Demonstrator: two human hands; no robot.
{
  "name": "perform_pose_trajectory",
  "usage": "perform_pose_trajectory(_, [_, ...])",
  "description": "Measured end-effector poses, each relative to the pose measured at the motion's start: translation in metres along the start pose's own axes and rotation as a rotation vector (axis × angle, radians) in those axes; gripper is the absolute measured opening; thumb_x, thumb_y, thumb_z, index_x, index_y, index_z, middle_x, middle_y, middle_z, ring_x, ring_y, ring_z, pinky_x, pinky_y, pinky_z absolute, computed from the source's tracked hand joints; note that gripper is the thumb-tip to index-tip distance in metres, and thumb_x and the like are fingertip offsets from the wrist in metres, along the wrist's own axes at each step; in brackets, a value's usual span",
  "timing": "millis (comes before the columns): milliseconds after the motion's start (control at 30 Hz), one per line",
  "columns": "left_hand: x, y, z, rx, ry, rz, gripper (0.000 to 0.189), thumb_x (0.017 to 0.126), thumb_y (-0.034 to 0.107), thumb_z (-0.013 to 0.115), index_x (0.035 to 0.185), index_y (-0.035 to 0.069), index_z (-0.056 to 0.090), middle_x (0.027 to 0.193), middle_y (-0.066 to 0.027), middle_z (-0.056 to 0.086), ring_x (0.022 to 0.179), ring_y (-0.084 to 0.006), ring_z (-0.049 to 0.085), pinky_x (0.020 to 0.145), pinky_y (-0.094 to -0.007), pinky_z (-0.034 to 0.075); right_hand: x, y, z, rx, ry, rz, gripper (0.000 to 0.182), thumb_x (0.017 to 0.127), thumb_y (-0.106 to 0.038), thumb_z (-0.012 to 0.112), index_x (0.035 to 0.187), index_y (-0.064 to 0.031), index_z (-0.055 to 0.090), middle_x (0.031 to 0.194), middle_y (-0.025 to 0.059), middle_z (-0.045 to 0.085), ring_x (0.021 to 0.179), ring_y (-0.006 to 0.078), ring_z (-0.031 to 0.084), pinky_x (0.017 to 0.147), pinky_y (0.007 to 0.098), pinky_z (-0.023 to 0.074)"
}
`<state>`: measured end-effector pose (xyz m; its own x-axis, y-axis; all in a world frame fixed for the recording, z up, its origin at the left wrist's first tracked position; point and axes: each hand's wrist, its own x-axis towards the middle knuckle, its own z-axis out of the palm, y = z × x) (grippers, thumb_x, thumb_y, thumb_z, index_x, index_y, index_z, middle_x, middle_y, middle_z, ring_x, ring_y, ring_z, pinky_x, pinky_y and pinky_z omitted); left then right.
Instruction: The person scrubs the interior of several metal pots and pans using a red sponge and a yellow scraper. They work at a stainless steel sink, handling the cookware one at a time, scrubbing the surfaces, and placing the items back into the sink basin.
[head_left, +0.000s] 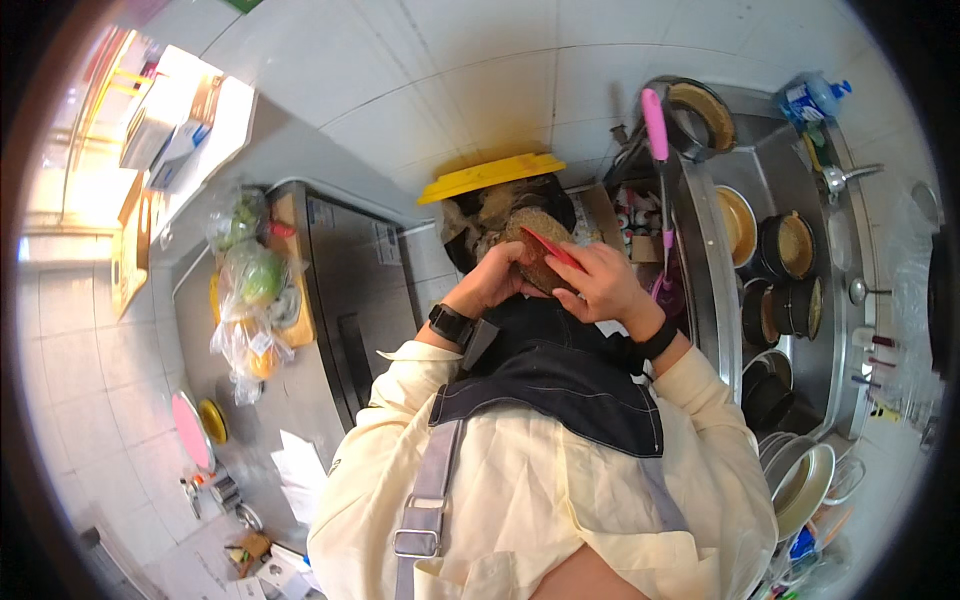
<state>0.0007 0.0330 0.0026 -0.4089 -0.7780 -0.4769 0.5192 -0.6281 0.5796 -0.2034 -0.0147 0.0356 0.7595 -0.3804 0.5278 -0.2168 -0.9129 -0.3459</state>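
Note:
My left hand (501, 274) grips the near left side of a round, brown, crumb-coated object (526, 223), apparently a baking tin. A flat red plastic scraper (551, 247) is held in my right hand (600, 283), its edge laid against the crumbly surface. Both hands are close together in front of my dark apron (547, 390). Just beyond and below them stands a waste bin lined with a black bag (562, 199), with brown scraps (499, 201) inside. Its yellow lid (491, 178) is raised against the tiled wall. My fingers hide part of the round object.
To the right, a steel sink (759, 165) holds several round tins (795, 244). A pink-handled tool (655, 124) stands upright beside it. At left, a steel worktop (217, 322) carries bagged produce (259, 277) on a wooden board (301, 300), above a dark-fronted appliance (360, 277).

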Motion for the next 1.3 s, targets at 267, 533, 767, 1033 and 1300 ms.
perform_pose_trajectory(267, [-0.048, -0.004, -0.013, 0.114, 0.265, 0.275, 0.041, 0.087, 0.009, 0.044, 0.126, 0.0, 0.037, 0.121, -0.0158, 0.05, 0.103, -0.0304, 0.057, 0.081, -0.0423, 0.052, 0.024, 0.001, 0.012, 0.229, 0.144, 0.135, 0.045, 0.071, 0.006, 0.055, 0.115, -0.0035, 0.055, 0.102, 0.0133, 0.064, 0.08, 0.0308, 0.063, 0.069, 0.0382, 0.0512])
perform_pose_trajectory(533, [-0.04, -0.016, -0.018, 0.371, 0.223, 0.358, 0.024, 0.084, 0.004, 0.057, 0.107, 0.001, 0.054, 0.098, -0.0053, 0.061, 0.085, -0.0153, 0.061, 0.072, -0.0272, 0.05, 0.02, -0.012, 0.031, 0.242, -0.003, -0.079, 0.038, 0.064, 0.001, 0.059, 0.102, -0.0016, 0.056, 0.094, 0.0134, 0.061, 0.077, 0.0296, 0.063, 0.063, 0.0355, 0.0531])
perform_pose_trajectory(767, [-0.04, 0.003, -0.014, 0.506, 0.14, 0.412, 0.023, 0.084, 0.005, 0.062, 0.106, 0.001, 0.057, 0.095, -0.0031, 0.062, 0.087, -0.0108, 0.058, 0.072, -0.0258, 0.049, 0.02, -0.017, 0.034, 0.08, 0.06, -0.061, 0.042, 0.062, 0.001, 0.059, 0.104, 0.0017, 0.057, 0.094, 0.0147, 0.062, 0.078, 0.0287, 0.064, 0.067, 0.0339, 0.0537])
perform_pose_trajectory(1033, [-0.031, -0.007, -0.017, 0.478, 0.192, 0.461, 0.024, 0.08, 0.001, 0.057, 0.104, 0.0, 0.055, 0.089, 0.001, 0.058, 0.079, -0.0073, 0.052, 0.07, -0.0238, 0.046, 0.044, -0.008, 0.048, -0.101, 0.142, 0.016, 0.035, 0.068, -0.005, 0.056, 0.101, 0.0032, 0.055, 0.086, 0.0135, 0.059, 0.067, 0.0263, 0.062, 0.058, 0.0332, 0.0521])
perform_pose_trajectory(1300, [-0.026, -0.019, -0.016, 0.416, 0.237, 0.449, 0.019, 0.08, 0.001, 0.054, 0.1, 0.0, 0.056, 0.087, 0.0014, 0.058, 0.077, -0.0072, 0.053, 0.066, -0.0237, 0.046, 0.04, -0.012, 0.046, 0.083, 0.112, 0.038, 0.028, 0.071, -0.01, 0.055, 0.096, 0.0015, 0.053, 0.07, 0.0103, 0.054, 0.059, 0.0255, 0.06, 0.05, 0.0331, 0.0492])
